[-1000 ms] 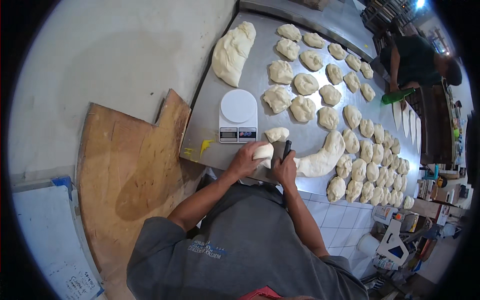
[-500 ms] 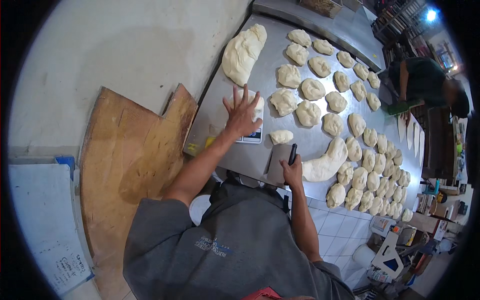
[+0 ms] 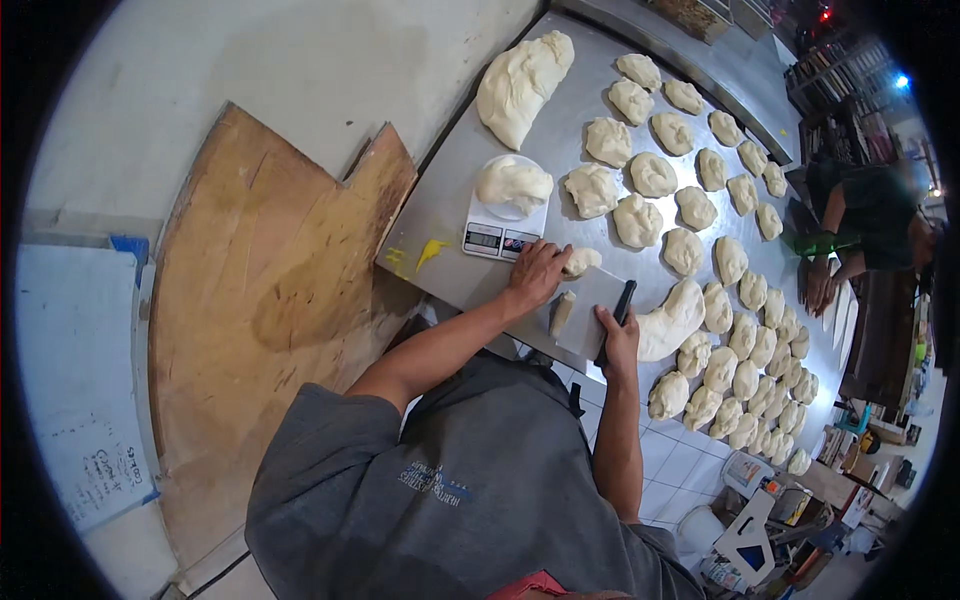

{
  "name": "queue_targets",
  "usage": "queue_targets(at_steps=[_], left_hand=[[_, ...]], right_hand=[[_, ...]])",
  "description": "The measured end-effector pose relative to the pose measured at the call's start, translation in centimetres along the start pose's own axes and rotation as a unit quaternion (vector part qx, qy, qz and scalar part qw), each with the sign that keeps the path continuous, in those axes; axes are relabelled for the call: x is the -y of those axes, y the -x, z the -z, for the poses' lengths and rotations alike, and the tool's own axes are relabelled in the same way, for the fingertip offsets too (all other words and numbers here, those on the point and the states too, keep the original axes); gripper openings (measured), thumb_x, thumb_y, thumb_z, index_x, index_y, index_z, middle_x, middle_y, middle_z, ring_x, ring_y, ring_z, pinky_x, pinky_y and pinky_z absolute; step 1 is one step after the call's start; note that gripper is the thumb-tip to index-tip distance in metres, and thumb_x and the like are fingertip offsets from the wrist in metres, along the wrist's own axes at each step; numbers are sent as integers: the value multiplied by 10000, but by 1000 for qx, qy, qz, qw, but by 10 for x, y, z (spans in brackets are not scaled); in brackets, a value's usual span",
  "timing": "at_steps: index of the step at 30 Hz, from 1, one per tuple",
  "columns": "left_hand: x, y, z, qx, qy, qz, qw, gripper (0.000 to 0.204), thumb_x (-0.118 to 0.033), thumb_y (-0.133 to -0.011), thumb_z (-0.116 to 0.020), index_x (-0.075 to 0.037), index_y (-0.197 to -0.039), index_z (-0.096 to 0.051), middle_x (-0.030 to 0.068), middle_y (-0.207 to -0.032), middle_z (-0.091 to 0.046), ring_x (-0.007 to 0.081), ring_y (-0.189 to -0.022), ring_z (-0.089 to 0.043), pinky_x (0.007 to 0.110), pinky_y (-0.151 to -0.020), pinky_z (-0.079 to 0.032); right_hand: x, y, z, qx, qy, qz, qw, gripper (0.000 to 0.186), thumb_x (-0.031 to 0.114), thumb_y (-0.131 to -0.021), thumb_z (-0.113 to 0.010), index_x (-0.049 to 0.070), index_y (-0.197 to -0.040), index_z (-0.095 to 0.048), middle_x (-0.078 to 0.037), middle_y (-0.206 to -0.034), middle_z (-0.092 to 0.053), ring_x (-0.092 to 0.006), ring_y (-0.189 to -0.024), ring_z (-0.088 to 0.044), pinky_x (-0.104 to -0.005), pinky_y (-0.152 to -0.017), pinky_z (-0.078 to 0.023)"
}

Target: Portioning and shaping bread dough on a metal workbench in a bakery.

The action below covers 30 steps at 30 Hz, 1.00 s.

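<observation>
My left hand point(image 3: 540, 270) has its fingers closed on the left end of a small piece of dough point(image 3: 582, 262) lying on the steel table. In my right hand point(image 3: 619, 340) is a bench scraper point(image 3: 596, 312), held by its black handle, its flat blade facing left. A narrow strip of dough point(image 3: 563, 313) lies along the blade's left side. Beyond my left hand stands a white kitchen scale point(image 3: 490, 241), with a lump of dough point(image 3: 513, 186) resting on it. A longer piece of dough point(image 3: 672, 322) lies just right of the scraper.
Rows of dough portions point(image 3: 654, 174) cover the right of the steel table point(image 3: 455, 215). A large dough mass point(image 3: 525, 88) sits at the far left, near the wall. A wooden board point(image 3: 270, 260) stands on the left. Across the table, another person's hands point(image 3: 820, 288) are at the far right.
My left hand has left the dough on the scale and come down right to the small piece. A narrow strip now lies apart from that piece, beside the scraper. The view has shifted slightly.
</observation>
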<state>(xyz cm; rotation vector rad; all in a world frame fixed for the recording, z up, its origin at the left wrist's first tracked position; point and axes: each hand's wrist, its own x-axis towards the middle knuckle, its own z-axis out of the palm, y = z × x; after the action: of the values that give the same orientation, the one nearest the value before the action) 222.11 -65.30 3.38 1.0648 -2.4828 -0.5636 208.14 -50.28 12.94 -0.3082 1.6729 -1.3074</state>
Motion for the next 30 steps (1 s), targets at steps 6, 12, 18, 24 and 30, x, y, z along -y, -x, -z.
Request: queue_targets(at_steps=[6,12,18,24,30], left_hand=[[3,13,7,-44,33,-18,998,383,-131,-867,-692,-88,-1247,-720,71,-1229,-669,278,-975,-592,442,-924,-447],[12,4,29,-120,45,-32,991,346,-129,-857,-700,-115,-1199,-753,49,-1169,-669,264,-962,-587,426,-893,-442],[48,-62,88,-199,-48,-43,978,311,-139,-848,-706,-171,-1149,-779,21,-1080,-636,247,-986,-556,413,-889,-437],[64,-87,108,-82,-100,-114,985,221,-165,-859,-715,-153,-1059,-807,22,-1043,-667,247,-973,-573,400,-898,-463],[75,-76,97,-149,58,-115,980,185,-182,-882,-717,-112,-1025,-811,55,-961,-721,266,-889,-624,392,-833,-503]], right_hand=[[15,-24,-15,-9,122,92,988,391,154,-943,-723,-42,-1246,-574,-178,-1046,-693,-229,-849,-650,-340,-777,-549],[26,-34,-32,-1,159,109,981,395,170,-937,-729,-51,-1222,-568,-180,-1014,-684,-224,-814,-635,-340,-750,-538],[44,-36,-54,4,168,130,977,431,171,-924,-737,-64,-1245,-570,-196,-1044,-686,-254,-839,-651,-360,-778,-548],[38,-65,-80,-25,188,207,960,396,194,-904,-739,-42,-1178,-577,-171,-929,-676,-243,-737,-616,-362,-704,-525],[38,-81,-110,-23,209,211,955,471,194,-902,-756,-69,-1251,-581,-207,-1037,-698,-280,-851,-668,-374,-796,-554]])
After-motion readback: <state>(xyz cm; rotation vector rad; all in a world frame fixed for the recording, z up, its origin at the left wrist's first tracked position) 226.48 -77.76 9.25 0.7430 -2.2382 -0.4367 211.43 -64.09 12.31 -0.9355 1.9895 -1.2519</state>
